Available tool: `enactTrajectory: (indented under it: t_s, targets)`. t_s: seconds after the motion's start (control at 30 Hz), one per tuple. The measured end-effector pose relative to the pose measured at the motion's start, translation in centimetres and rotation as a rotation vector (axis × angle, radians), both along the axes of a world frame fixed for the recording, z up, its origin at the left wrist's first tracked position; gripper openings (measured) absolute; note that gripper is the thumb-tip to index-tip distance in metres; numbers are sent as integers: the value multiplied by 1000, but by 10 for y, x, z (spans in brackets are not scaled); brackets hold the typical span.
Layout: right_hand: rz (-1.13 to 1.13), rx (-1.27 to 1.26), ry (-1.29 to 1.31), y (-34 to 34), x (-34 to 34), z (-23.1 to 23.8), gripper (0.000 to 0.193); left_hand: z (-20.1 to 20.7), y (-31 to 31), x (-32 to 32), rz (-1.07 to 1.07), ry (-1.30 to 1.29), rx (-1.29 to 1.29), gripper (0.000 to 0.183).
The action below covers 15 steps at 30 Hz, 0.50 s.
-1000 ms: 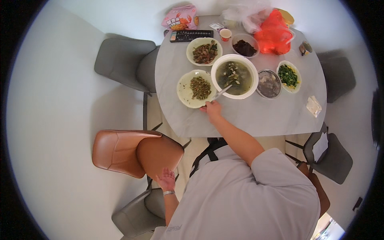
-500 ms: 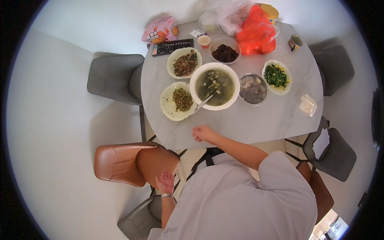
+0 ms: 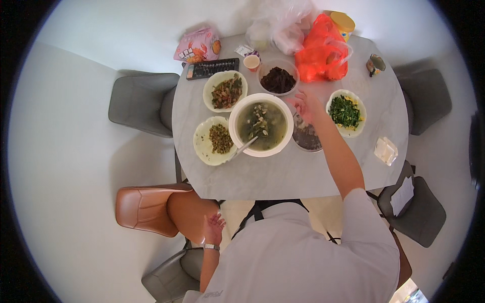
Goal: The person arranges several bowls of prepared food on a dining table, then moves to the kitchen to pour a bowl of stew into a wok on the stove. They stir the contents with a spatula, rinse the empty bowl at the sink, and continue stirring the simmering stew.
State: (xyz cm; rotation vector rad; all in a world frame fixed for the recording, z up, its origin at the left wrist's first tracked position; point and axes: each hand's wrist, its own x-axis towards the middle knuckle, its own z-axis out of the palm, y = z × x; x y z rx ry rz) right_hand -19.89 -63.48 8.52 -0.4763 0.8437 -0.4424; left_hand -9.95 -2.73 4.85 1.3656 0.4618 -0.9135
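My right hand (image 3: 307, 106) reaches over a round metal dish (image 3: 306, 144) and partly hides it. Its fingers are apart and hold nothing, close to a clear plastic bowl (image 3: 260, 82) of dark brown pieces. Left of that hand stands a large white bowl (image 3: 233, 126) of soup with greens, a spoon (image 3: 246, 146) leaning on its rim. To the hand's right is a scalloped plate (image 3: 348, 134) of chopped greens with yellow bits. My left hand (image 3: 214, 230), fingers loosely spread, hangs empty beside the brown chair (image 3: 189, 214), below table level.
Two more plates of food, an upper one (image 3: 207, 96) and a lower one (image 3: 201, 144), sit at the left. Behind are a black tray (image 3: 213, 68), paper cup (image 3: 251, 62), pink packet (image 3: 198, 45) and red bag (image 3: 318, 55). A white packet (image 3: 386, 151) lies at the right. Grey chairs flank the table.
My right hand has moved from the table's front edge forward and right, over the metal dish. My left hand stays low by the brown chair. The view has shifted slightly.
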Motion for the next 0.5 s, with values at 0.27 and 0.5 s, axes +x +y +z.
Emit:
enactTrajectory:
  t_s: [0.27, 0.5]
  targets:
    - [-284, 136, -10, -22, 72, -30, 60, -6, 46, -33, 264, 72, 43, 65]
    - [-71, -249, 92, -1, 34, 0, 38, -16, 70, -51, 264, 125, 27, 60]
